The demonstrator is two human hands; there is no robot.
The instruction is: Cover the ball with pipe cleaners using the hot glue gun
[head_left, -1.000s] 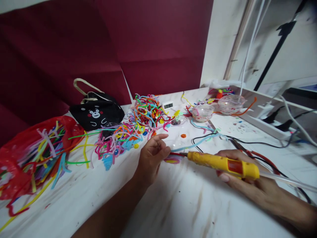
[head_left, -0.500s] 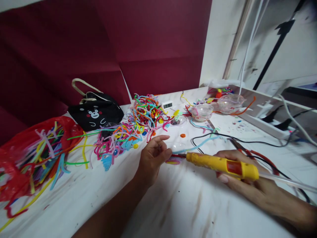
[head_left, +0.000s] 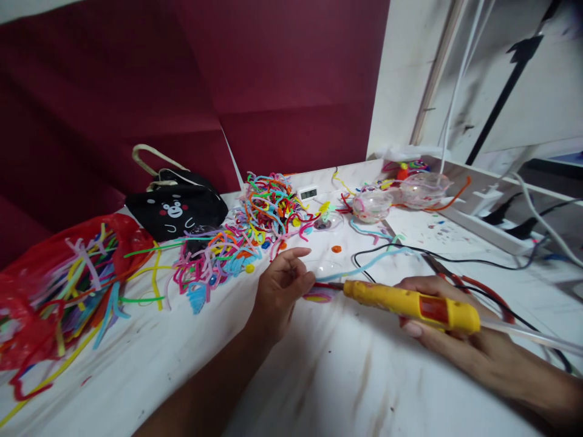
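My left hand [head_left: 283, 290] is closed in a pinch at the middle of the table, with a short red pipe cleaner [head_left: 322, 284] sticking out from between thumb and finger. In my right hand [head_left: 449, 337] is a yellow hot glue gun [head_left: 412, 304], gripped around its body with a clear glue stick [head_left: 523, 331] out of its back end. The gun's dark nozzle tip [head_left: 337, 286] points left and meets or nearly meets the red pipe cleaner. Just behind lie a clear plastic dome [head_left: 325, 267] and a light blue pipe cleaner [head_left: 373, 263]. A pink-and-yellow coiled piece [head_left: 317, 298] shows below the nozzle.
Loose pipe cleaners [head_left: 268, 206] pile up at the back; more fill a red plastic bag [head_left: 132, 233] at left, near a black bag [head_left: 177, 209]. Clear bowls [head_left: 371, 206], orange-handled pliers [head_left: 487, 294], a black cord [head_left: 464, 260] and a power strip [head_left: 505, 233] occupy the right.
The glue gun in my right hand has drawn back very slightly to the right. My left hand has barely moved.
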